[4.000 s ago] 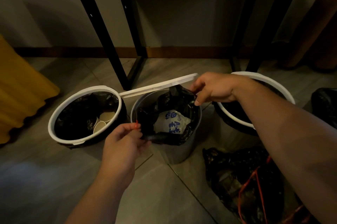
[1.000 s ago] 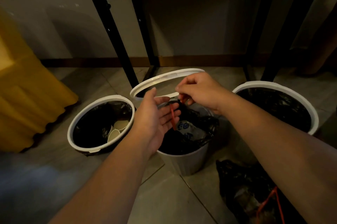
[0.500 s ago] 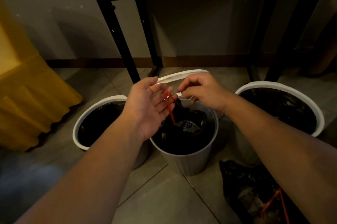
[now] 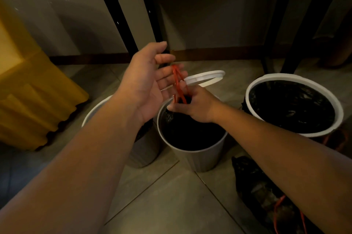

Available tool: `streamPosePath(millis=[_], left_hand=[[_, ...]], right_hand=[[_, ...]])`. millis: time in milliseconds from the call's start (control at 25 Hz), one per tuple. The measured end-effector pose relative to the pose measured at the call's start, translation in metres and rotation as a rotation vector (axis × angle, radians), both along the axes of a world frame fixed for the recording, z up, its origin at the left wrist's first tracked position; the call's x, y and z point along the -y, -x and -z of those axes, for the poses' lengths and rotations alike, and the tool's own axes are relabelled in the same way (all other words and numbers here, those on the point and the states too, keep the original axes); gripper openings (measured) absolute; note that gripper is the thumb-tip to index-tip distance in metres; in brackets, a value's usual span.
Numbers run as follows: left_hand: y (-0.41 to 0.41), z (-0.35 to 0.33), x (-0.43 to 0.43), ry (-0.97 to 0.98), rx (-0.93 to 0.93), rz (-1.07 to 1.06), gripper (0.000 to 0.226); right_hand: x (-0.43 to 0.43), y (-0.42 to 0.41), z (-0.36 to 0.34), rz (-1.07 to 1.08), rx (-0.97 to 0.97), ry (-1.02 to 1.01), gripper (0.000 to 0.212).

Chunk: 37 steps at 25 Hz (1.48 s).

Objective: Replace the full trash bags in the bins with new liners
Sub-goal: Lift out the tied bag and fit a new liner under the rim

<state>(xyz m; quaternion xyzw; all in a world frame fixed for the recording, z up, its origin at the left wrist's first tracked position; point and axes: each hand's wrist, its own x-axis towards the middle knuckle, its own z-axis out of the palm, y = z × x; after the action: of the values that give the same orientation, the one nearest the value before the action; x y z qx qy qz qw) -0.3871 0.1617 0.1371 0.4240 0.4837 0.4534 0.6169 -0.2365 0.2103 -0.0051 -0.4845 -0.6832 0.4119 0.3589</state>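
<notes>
Three round bins stand on the tiled floor. The middle grey bin (image 4: pixel 202 157) holds a black trash bag (image 4: pixel 190 134) with a red drawstring (image 4: pixel 178 85). My left hand (image 4: pixel 150 83) is raised above the bin, palm up, with the red drawstring looped over its fingers. My right hand (image 4: pixel 196 104) is lower, at the bin's far rim, closed around the gathered neck of the bag where the string comes out. The left bin (image 4: pixel 95 108) is mostly hidden by my left arm. The right bin (image 4: pixel 293 104) has a white rim and a black liner.
A white ring lid (image 4: pixel 205 77) rests behind the middle bin. A filled black bag (image 4: pixel 266 195) with a red string lies on the floor at the lower right. Black table legs (image 4: pixel 118 18) stand behind the bins. Yellow cloth (image 4: pixel 28 91) hangs at the left.
My left hand has risen, drawing the red string upward. My right hand has dropped to the bag's neck, which is now gathered shut, hiding the rubbish inside.
</notes>
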Motion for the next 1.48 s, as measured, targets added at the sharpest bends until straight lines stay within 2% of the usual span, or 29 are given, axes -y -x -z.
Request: streamPosePath(millis=[240, 400, 600, 880, 1040, 1120, 1160, 1280, 1320, 1480], left_hand=[[0.003, -0.015, 0.002, -0.108, -0.008, -0.035, 0.039], [0.002, -0.018, 0.005, -0.179, -0.033, -0.086, 0.028], [-0.001, -0.026, 0.006, -0.227, -0.009, -0.139, 0.026], [-0.010, -0.035, 0.012, -0.304, 0.009, -0.117, 0.030], [-0.012, -0.037, 0.014, -0.322, -0.015, -0.081, 0.022], [-0.010, -0.033, 0.013, -0.346, -0.066, -0.057, 0.007], [-0.007, -0.030, 0.013, -0.352, -0.098, -0.047, 0.004], [0.005, -0.021, 0.013, -0.342, -0.158, -0.038, 0.017], [0.010, -0.017, 0.014, -0.342, -0.177, -0.038, 0.020], [0.022, -0.002, 0.013, -0.377, -0.259, -0.054, 0.025]], right_hand=[[0.002, 0.012, 0.022, 0.020, -0.050, 0.007, 0.003], [-0.001, 0.015, 0.027, 0.113, 0.020, -0.034, 0.014], [0.005, 0.015, 0.033, 0.082, -0.084, -0.015, 0.011], [0.008, 0.013, 0.045, 0.153, -0.074, 0.064, 0.024], [0.007, 0.012, 0.046, 0.169, -0.117, 0.119, 0.018], [0.009, 0.006, 0.044, 0.107, -0.095, 0.089, 0.014], [0.012, 0.001, 0.039, 0.039, -0.073, 0.061, 0.020], [0.016, -0.012, 0.011, -0.080, 0.011, 0.078, 0.052], [0.016, -0.015, 0.002, -0.092, 0.012, 0.071, 0.055], [0.015, -0.021, -0.020, -0.211, -0.259, 0.037, 0.036]])
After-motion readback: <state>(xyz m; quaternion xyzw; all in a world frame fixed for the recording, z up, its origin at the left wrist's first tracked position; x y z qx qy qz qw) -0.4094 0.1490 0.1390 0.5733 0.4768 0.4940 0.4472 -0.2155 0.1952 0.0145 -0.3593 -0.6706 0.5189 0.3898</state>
